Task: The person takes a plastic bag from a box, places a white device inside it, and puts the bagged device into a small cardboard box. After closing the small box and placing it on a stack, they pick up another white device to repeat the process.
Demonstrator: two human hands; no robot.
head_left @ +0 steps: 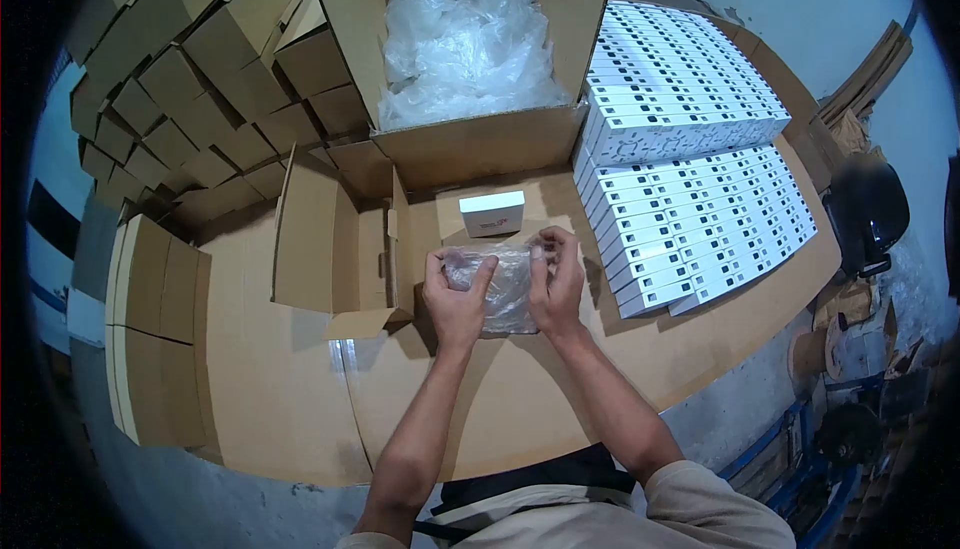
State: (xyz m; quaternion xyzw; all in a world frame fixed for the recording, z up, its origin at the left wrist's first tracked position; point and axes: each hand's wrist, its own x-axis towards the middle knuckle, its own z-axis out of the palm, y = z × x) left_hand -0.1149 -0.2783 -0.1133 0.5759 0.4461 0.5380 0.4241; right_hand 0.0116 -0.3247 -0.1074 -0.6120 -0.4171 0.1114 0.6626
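Note:
A clear plastic bag [508, 294] is stretched between my two hands, low over the cardboard-covered table. My left hand [458, 294] pinches its left side, thumb on top. On the other side, my right hand [557, 279] grips the bag's upper right edge between thumb and fingers. Just beyond the bag stands a small white box [491, 215] with a red mark and dark print on its front. To the left of my left hand is an open brown carton [345, 249], its flaps spread; its inside is partly hidden.
Behind is a large carton [480, 154] heaped with clear plastic bags [470, 44]. White boxes [690, 149] stand in long, tight rows on the right. Brown cartons [200, 89] are piled at the back left, with more folded cartons [155, 329] at the left edge.

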